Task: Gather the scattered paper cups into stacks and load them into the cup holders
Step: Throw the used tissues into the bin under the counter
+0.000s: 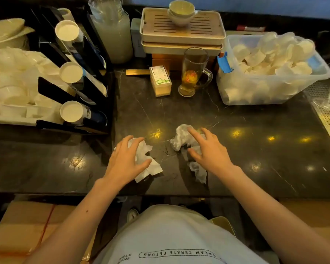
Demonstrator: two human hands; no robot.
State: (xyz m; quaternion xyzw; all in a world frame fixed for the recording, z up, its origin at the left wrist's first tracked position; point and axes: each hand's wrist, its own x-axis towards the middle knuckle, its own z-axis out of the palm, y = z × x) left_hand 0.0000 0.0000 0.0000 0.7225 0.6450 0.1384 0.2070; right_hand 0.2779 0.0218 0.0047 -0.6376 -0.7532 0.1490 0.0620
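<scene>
Both hands rest low on the dark table: the left hand lies spread over a crumpled white tissue, the right hand with fingers apart on a wad of clear plastic wrap, neither clamped shut. This looks like a tidying pause, not cup handling. 3 stacks of paper cups already sit tilted in the black cup holders at the left, white rims facing the camera. Loose cups (they look translucent, hard to tell) fill the clear bin at the far right. Next, I judge, the litter must go aside before reaching into that bin.
</scene>
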